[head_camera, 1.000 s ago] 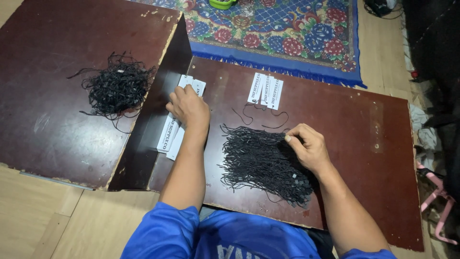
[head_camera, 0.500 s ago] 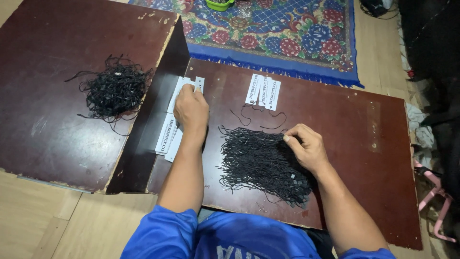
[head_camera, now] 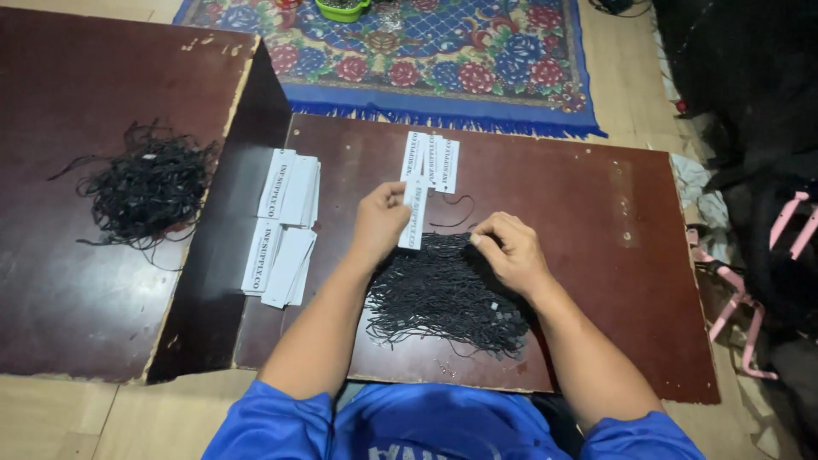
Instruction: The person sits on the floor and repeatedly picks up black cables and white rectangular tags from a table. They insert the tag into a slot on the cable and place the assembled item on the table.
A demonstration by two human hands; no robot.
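Observation:
My left hand (head_camera: 379, 220) holds a narrow white paper tag (head_camera: 413, 213) upright over the dark brown board (head_camera: 596, 204). My right hand (head_camera: 509, 250) rests on the far edge of a heap of black strings (head_camera: 443, 294), its fingers pinched on a string. A few more white tags (head_camera: 434, 158) lie at the board's far edge, just beyond my hands. Two stacks of white tags (head_camera: 285, 221) lie to the left, on the sloping side of a second board.
A tangled bundle of black cords (head_camera: 149, 187) sits on the left board (head_camera: 77, 111). A floral blue rug (head_camera: 443, 60) lies beyond the boards, with a green container (head_camera: 342, 8) on it. Dark bags and pink straps (head_camera: 758, 255) crowd the right side.
My left hand has left the tag stacks on the left and come to the middle holding one white tag. My right hand has shifted slightly left on the string heap.

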